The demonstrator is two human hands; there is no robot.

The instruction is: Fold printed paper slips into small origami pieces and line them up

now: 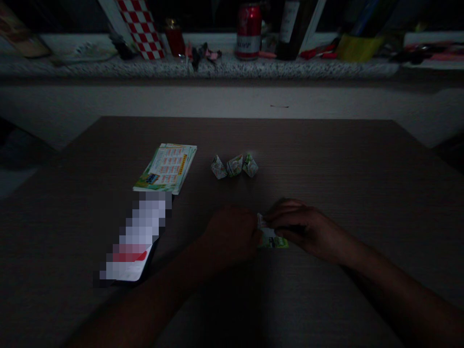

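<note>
Between my hands on the dark wooden table lies a small green and white printed paper point(272, 240) with a folded flap. My left hand point(234, 232) is closed at the paper's left edge, its fingertips mostly hidden in the dimness. From the right, my right hand point(304, 224) pinches the paper's upper right part between thumb and fingers. Farther back stand three small folded paper pieces point(235, 166) in a row. To their left is a stack of printed paper sheets point(167, 168) with a calendar-like grid on top.
A lit phone point(137, 241) with a blurred screen lies left of my left forearm, just below the stack. Behind the table point(326, 154), a granite sill point(217, 67) carries a red can point(248, 31), a dark bottle point(290, 26) and a red-and-white checkered container point(141, 29).
</note>
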